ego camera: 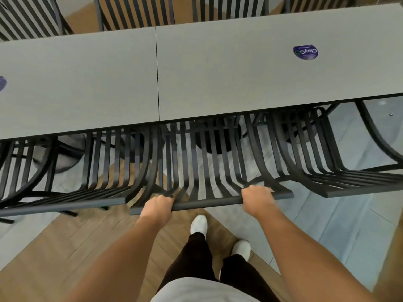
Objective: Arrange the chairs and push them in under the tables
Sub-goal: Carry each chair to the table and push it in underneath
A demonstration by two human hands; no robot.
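Note:
A black slatted metal chair (207,166) stands in front of me, its seat tucked under the near edge of the grey tables (218,73). My left hand (158,207) grips the left part of its top rail. My right hand (257,197) grips the right part of the same rail. A second black chair (104,171) sits close on the left and a third (316,155) on the right, both with seats under the table edge.
Two grey tabletops meet at a seam (157,73); a purple round sticker (305,52) lies on the right one. More black chairs (135,12) line the far side. My feet in white shoes (198,224) stand on wood and grey tile floor.

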